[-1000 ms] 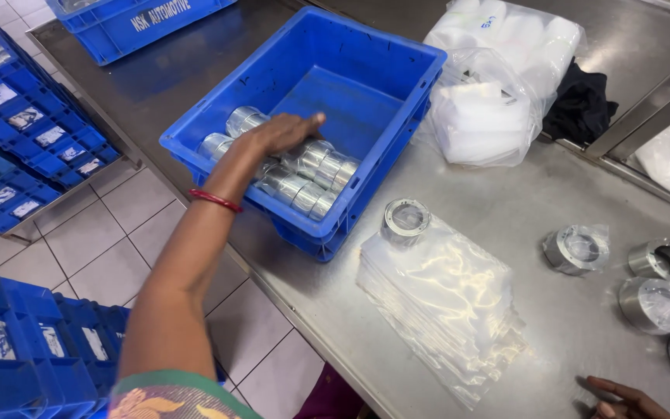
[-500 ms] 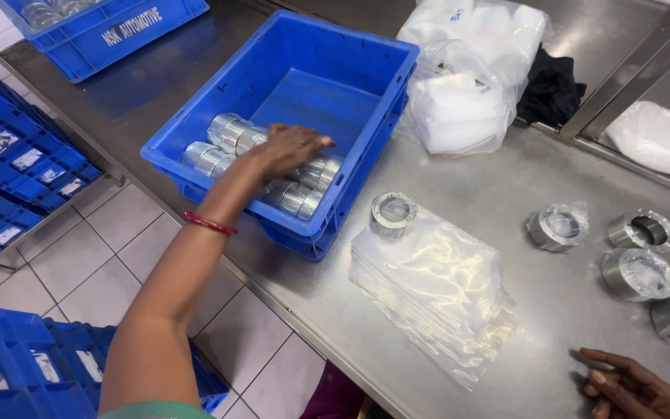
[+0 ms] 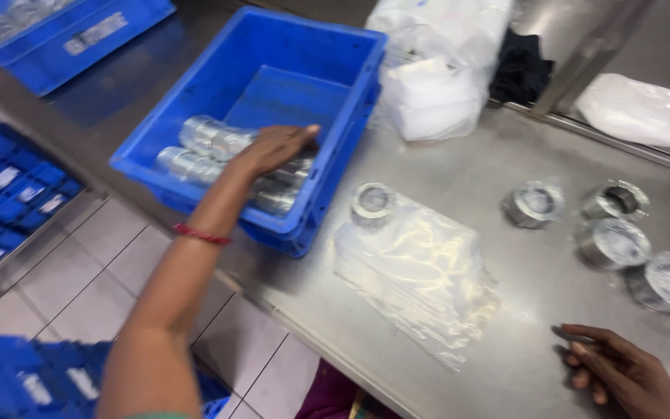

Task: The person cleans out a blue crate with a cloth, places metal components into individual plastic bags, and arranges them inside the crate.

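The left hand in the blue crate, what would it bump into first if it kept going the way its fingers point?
Probably the blue crate's far right wall. The left hand lies over the wrapped metal parts, fingers pointing right and slightly away; depth is hard to judge.

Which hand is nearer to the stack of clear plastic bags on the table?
The right hand. It rests on the table just past the stack of clear plastic bags; the left hand is farther away, inside the blue crate.
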